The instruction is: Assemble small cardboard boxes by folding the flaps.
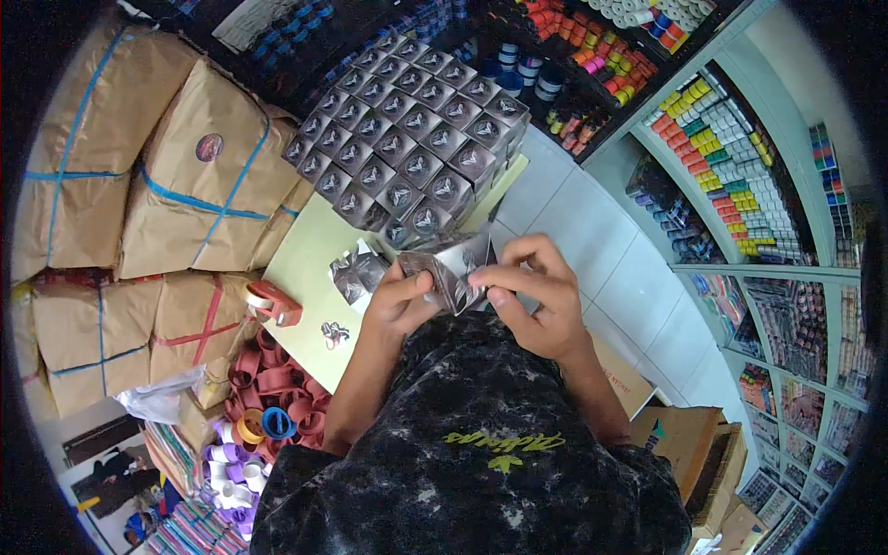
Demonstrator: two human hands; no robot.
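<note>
Just in front of my chest is a small dark grey and silver carton [446,268], with some of its panels and flaps standing apart. My left hand [400,301] grips its left side, thumb on the near panel. On the other side, the fingertips of my right hand [541,301] are closed at the carton's right flap. Beyond the hands, a large block of boxes [398,139] with the same dark print stands in rows on a pale yellow table [310,245]. A small pile of flat printed cartons [359,276] lies left of my left hand.
A red tape dispenser [275,303] and a small metallic item [335,333] lie on the table's left part. Brown wrapped parcels [199,166] are stacked at the left, above reddish rings [277,379]. Shelves of thread spools [721,176] line the right. An open cardboard box [694,453] stands lower right.
</note>
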